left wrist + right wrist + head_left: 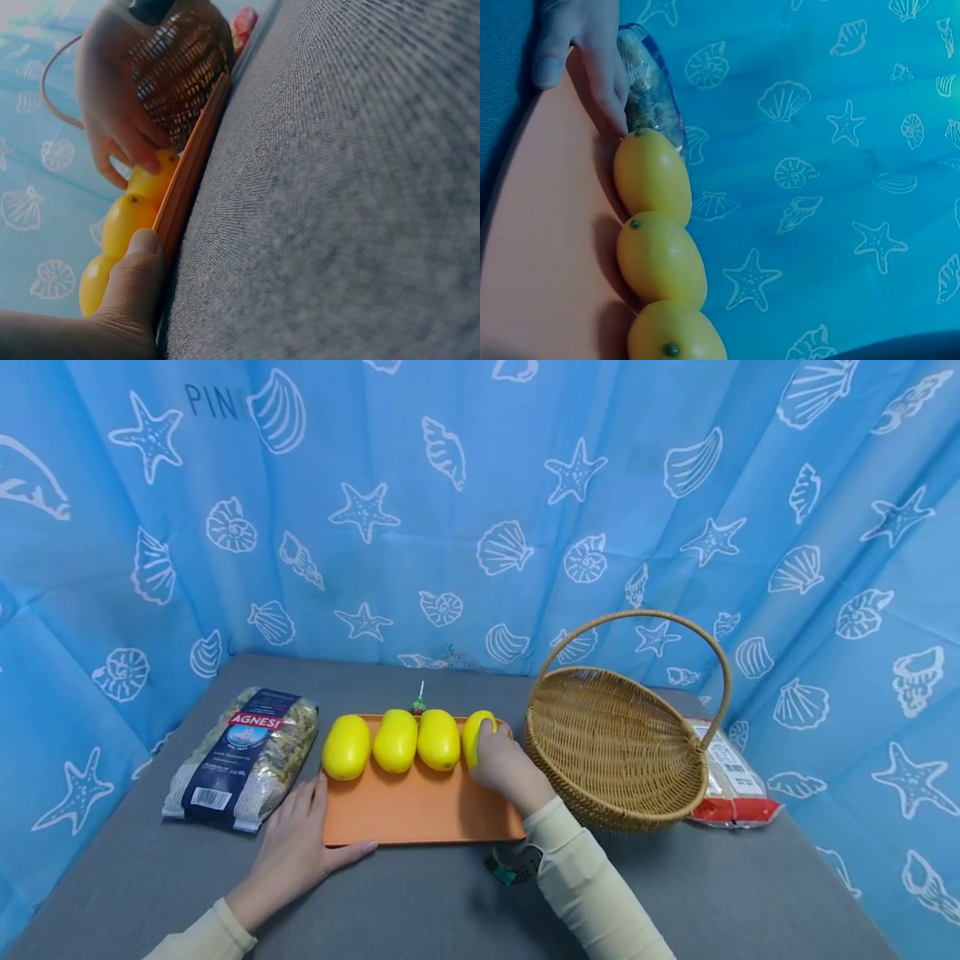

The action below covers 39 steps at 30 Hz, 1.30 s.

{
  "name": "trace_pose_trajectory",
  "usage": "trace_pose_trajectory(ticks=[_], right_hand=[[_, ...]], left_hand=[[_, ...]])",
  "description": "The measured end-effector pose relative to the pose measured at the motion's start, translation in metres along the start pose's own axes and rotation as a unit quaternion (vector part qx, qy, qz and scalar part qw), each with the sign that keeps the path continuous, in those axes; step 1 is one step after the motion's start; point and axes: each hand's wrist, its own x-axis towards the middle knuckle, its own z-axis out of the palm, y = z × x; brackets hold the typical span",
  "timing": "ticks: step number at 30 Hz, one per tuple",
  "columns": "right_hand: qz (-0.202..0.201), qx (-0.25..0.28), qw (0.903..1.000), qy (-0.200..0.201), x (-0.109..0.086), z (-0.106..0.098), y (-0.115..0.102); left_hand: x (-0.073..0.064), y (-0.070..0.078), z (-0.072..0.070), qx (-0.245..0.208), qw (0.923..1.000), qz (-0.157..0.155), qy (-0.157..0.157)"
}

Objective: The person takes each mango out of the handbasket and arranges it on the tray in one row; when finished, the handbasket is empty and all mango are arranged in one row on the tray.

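Observation:
Several yellow oval fruits stand in a row along the far side of an orange tray (420, 814). My right hand (504, 762) grips the rightmost yellow fruit (472, 737), its fingertips partly hidden in the head view. To its left are more fruits, the nearest being a yellow fruit (438, 741). In the right wrist view, a yellow fruit (654, 176) shows a green stem spot. My left hand (296, 839) touches the tray's near left corner, thumb along the front edge and fingers by the left side. The left wrist view shows that thumb (135, 281) on the rim.
A pasta bag (247, 756) lies left of the tray. On the right stands a wicker basket (611, 743) with a tall handle, and a red and white packet (735, 777) lies behind it. A small stick with a green wrapper (418, 702) is just beyond the tray. A shell-patterned curtain hangs behind.

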Motion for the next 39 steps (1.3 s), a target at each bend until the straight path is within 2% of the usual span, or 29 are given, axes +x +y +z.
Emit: trace_pose_trajectory(ticks=[7,15,24,29,33,37,39], right_hand=[[-0.001,0.031,0.9990,0.032,-0.001,0.011,0.001],[-0.009,0.027,0.9980,0.056,0.003,0.019,0.000],[0.021,0.033,0.9981,0.048,0.001,0.020,0.000],[0.027,0.041,0.9978,0.044,0.002,0.021,-0.002],[0.033,0.047,0.9971,0.051,0.003,0.025,-0.007],[0.033,0.059,0.9952,0.070,0.001,0.026,-0.009],[0.036,0.059,0.9946,0.078,-0.003,0.023,-0.012]], left_hand=[[-0.002,-0.002,-0.001,0.001,1.0000,0.005,0.007],[0.000,-0.003,-0.002,0.003,1.0000,0.004,0.005],[0.001,-0.003,0.001,-0.003,1.0000,-0.001,0.000],[-0.005,-0.002,0.000,-0.009,0.9999,-0.003,0.007],[-0.014,0.002,-0.007,0.003,0.9998,-0.019,0.006],[-0.023,0.014,-0.022,0.053,0.9978,-0.040,0.002],[-0.029,0.022,-0.032,0.075,0.9963,-0.038,0.019]])
